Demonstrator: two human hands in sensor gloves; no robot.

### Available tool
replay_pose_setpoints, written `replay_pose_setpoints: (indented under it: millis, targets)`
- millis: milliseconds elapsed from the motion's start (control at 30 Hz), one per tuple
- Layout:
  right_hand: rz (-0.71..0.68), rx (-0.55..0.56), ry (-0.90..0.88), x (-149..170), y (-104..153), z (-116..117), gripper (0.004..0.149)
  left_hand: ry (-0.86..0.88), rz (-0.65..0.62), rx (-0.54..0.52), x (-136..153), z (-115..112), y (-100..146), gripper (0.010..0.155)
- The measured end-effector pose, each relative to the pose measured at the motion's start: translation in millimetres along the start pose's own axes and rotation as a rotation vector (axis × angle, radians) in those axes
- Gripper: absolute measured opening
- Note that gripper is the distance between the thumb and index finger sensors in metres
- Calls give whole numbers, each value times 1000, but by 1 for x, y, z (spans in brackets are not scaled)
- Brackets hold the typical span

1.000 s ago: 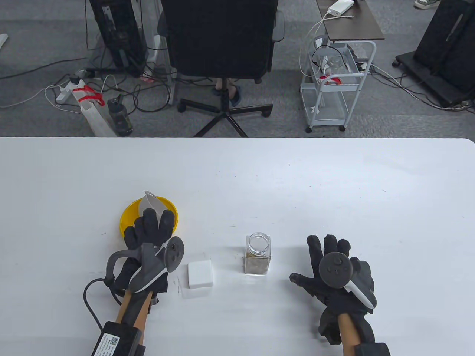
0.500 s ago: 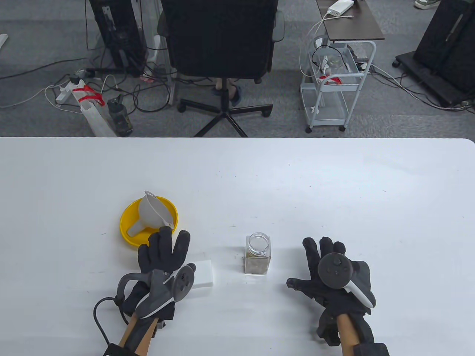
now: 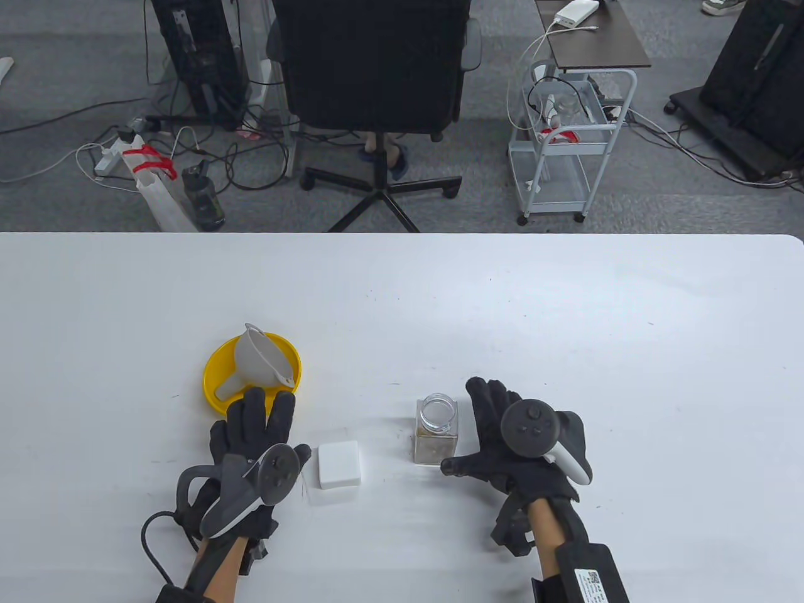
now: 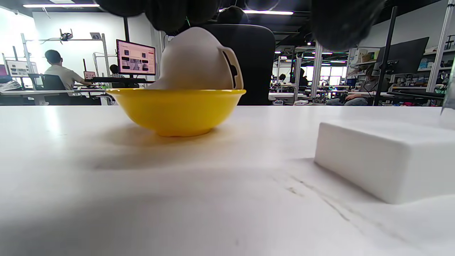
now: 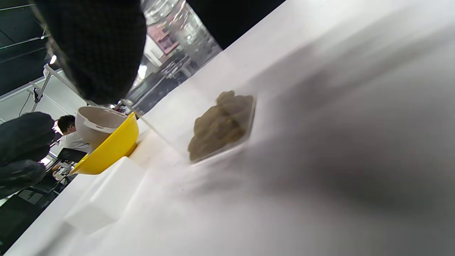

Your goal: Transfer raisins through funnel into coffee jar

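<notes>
Open coffee jar (image 3: 436, 429) upright on table (image 3: 565, 314), raisins (image 5: 220, 122) at its bottom. Grey funnel (image 3: 259, 358) tipped inside yellow bowl (image 3: 217, 370). Left hand (image 3: 251, 440) spread flat, empty, beside white lid (image 3: 339, 463). Right hand (image 3: 509, 440) spread wide just beside jar, contact not discernible.

Left hand (image 3: 254, 433) and right hand (image 3: 509, 440) lie flat, fingers spread.

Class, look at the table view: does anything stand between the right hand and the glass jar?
Nothing visible does. The right hand lies open just right of the jar, only bare table between them.
</notes>
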State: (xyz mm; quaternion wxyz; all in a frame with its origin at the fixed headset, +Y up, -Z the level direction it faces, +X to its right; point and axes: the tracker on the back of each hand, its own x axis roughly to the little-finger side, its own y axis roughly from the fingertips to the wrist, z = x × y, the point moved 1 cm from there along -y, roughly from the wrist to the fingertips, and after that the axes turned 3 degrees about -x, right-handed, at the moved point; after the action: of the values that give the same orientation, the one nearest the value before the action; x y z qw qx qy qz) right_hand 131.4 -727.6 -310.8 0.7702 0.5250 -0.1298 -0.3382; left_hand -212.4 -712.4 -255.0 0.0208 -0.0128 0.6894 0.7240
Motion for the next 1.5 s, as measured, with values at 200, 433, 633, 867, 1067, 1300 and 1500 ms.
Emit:
replay_pose_setpoints:
  millis: [200,433,633,867,1067,1300,1500]
  targets:
    - [27,36,-128,1,-11,14,93,19,-28,-12,-4,3,3,80]
    - [-40,94,-286,9,3,7,91,42,-130,6,-28,5,5,81]
    - [-75,147,-298,10,14,-2,91,-12,-232,180,-57,-4,1,90]
    - [-90,137,-267,6,15,0,91,-101,-245,333,-67,-27,-13,91]
    - [-97,119,-226,2,13,5,91,-159,-256,264,-71,-30,-13,87]
    - [-89,105,-146,-4,13,12,90,371,-213,6,-62,30,-18,86]
    - [-97,87,-117,-7,12,17,90,460,-309,-80,-95,49,-17,85]
